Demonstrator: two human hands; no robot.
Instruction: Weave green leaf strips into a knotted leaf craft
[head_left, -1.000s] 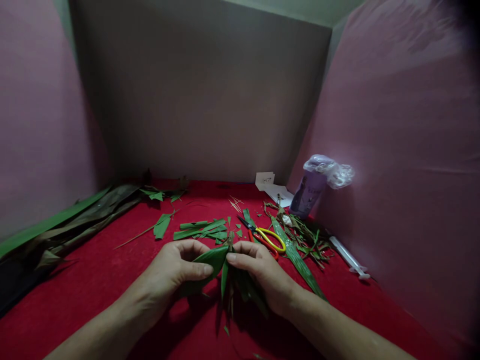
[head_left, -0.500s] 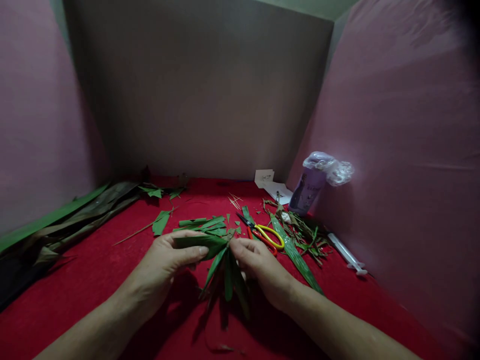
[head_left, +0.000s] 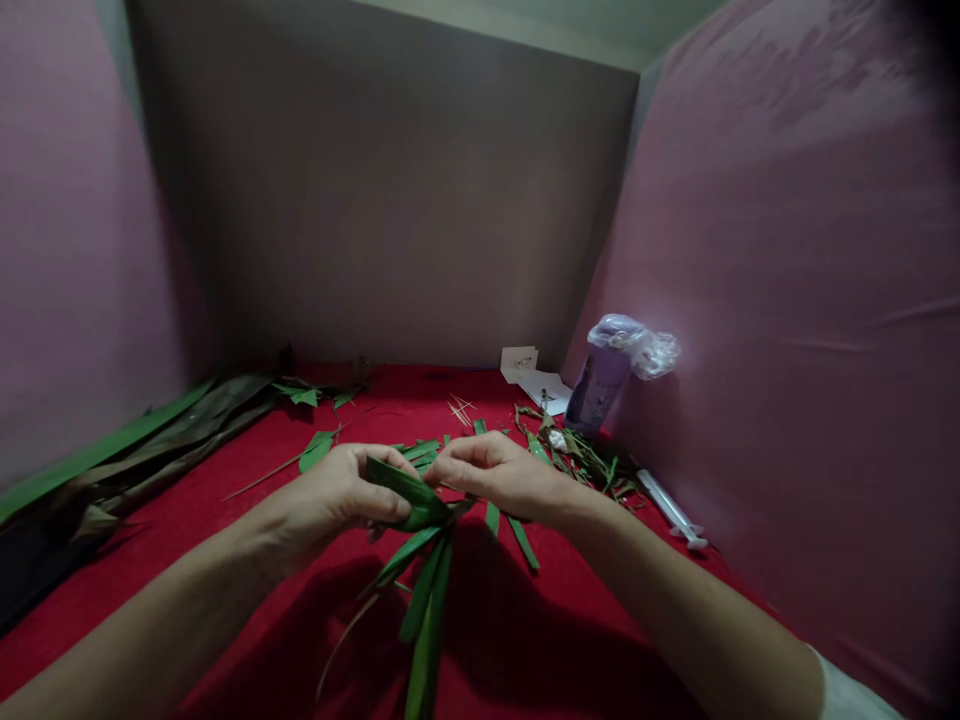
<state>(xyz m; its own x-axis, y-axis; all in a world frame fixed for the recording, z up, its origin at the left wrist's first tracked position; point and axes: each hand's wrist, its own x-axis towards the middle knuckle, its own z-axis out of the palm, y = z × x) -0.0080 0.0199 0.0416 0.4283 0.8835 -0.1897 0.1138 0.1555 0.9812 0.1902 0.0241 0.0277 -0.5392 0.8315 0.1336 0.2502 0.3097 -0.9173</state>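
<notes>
Between my hands is a bundle of long green leaf strips (head_left: 424, 640), which fan out downward from a gathered stem end. My left hand (head_left: 352, 490) is closed on one broad, folded green leaf (head_left: 405, 490) of this bundle, thumb on the near face. My right hand (head_left: 502, 472) pinches at the leaf's far edge near the gathered end, palm down; its fingertips are partly hidden. A thin dry strand (head_left: 341, 640) dangles at the lower left. Cut green strips (head_left: 420, 452) lie behind the hands.
On the red cloth (head_left: 300, 620), brown-green clippings (head_left: 592, 465) and a syringe (head_left: 671, 510) lie right. A purple cup (head_left: 596, 390) wrapped in plastic, white cards (head_left: 544, 390) and thin sticks (head_left: 461, 410) stand or lie behind. Long leaves (head_left: 172, 430) lie left. Pink walls flank the table.
My right hand has turned palm down and reached left over the bundle, now hiding the scissors. The broad leaf has tilted, and the hanging strips have swung lower and left. The view has shifted slightly.
</notes>
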